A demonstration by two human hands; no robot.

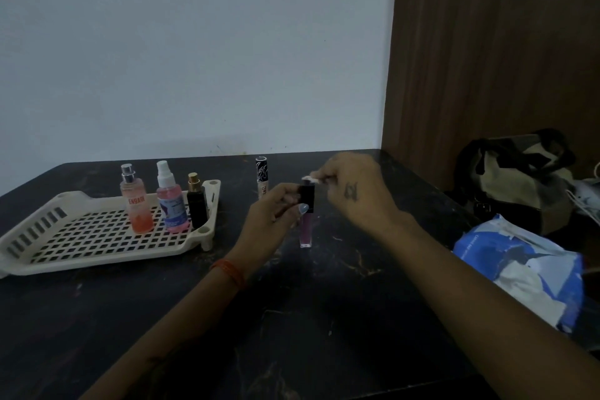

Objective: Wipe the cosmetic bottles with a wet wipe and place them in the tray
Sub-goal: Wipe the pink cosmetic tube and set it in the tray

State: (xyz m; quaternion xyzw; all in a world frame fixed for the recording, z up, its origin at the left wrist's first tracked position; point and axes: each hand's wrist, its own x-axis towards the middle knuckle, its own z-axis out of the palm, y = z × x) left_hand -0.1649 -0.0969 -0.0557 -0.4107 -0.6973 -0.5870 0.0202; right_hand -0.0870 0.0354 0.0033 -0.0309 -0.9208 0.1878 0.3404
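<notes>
My left hand [274, 209] grips the black cap of a slim purple lip-gloss tube [306, 231], held upright just above the dark table. My right hand [355, 187] pinches a small white wet wipe [310, 179] against the top of that cap. The cream perforated tray [74, 247] lies at the left. In its far right corner stand an orange spray bottle [136, 205], a pink and blue spray bottle [171, 205] and a black bottle with a gold cap [196, 205]. A slim tube with a dark patterned cap [261, 177] stands on the table behind my hands.
A blue and white wet-wipe pack [526, 266] lies at the table's right edge. A beige and black bag [516, 172] sits beyond it beside a wooden panel [493, 42]. A white wall backs the table.
</notes>
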